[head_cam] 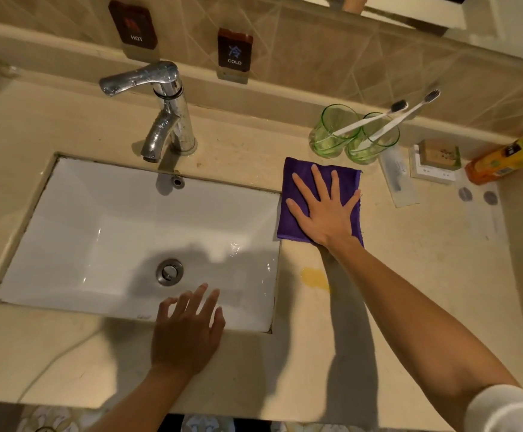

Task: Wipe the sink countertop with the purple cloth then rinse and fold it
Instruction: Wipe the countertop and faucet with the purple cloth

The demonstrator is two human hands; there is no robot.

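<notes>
Your right hand (pixel 325 210) lies flat, palm down, on the folded purple microfibre cloth (pixel 294 194), its grip spread wide with all fingers splayed and nothing pinched. The cloth rests on the beige stone bench (pixel 425 260), just beside the right rim of the white rectangular undermount sink (pixel 98 229), and its left edge touches that rim. Your left hand (pixel 185 335) hovers over the near rim of the sink, fingers loosely fanned and holding nothing; whether it touches the bench cannot be told from this angle.

Behind the sink, at its far rim, stands the chrome single-lever tap (pixel 163 110), its spout pointing toward the basin. The round metal drain plug (pixel 169 272) sits in the sink floor, toward the near wall. On the tiled wall behind the tap hang two dark plaques, one reading HOT (pixel 133 24) and one reading COLD (pixel 234 49).

To the right of the sink, beyond the cloth, two green-tinted drinking glasses (pixel 335 132) stand touching, each with a white toothbrush (pixel 369 121) leaning in it. Farther right lie a clear flat sachet (pixel 397 176), a small boxed soap (pixel 438 157) and an orange packet (pixel 503 160). A yellow stain (pixel 313 277) marks the bench near the sink's right front corner, beside your right forearm.
</notes>
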